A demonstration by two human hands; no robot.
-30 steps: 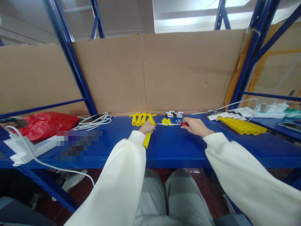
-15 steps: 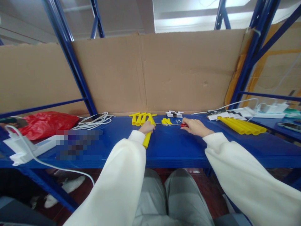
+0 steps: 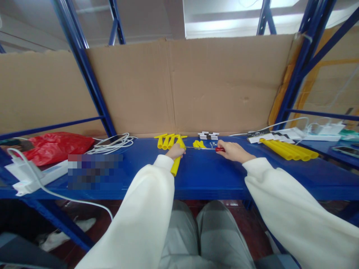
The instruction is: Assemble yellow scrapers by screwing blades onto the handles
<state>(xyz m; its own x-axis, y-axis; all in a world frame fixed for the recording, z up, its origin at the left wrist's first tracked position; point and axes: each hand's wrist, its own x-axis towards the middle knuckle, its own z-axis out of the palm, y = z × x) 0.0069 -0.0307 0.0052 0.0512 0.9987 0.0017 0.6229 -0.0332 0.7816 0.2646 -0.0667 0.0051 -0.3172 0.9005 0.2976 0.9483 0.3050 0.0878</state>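
My left hand [image 3: 175,151] is closed round a yellow tapered tube [image 3: 175,167], whose wide end points toward me and whose far end carries a crosspiece. In my right hand [image 3: 235,151] is a red-handled screwdriver [image 3: 220,149]. Its thin shaft runs left across the bench to the tube at my left fingers; the contact point is too small to make out. Just beyond my left hand lie several similar yellow T-shaped pieces [image 3: 166,142] in a row. Small yellow parts [image 3: 198,144] rest behind the shaft, with a stack of black-and-white pieces [image 3: 208,136] behind them.
On the right of the blue bench [image 3: 207,179] are several yellow tubes [image 3: 290,150] with black-and-white flat ends. A red plastic bag [image 3: 60,147], coiled white cable [image 3: 114,144] and power strip [image 3: 54,175] lie left. A cardboard panel [image 3: 213,86] stands behind.
Both hands, the tube and the screwdriver hold nearly the same places. The view has shifted very slightly. A shoe under the bench at left has moved a little.
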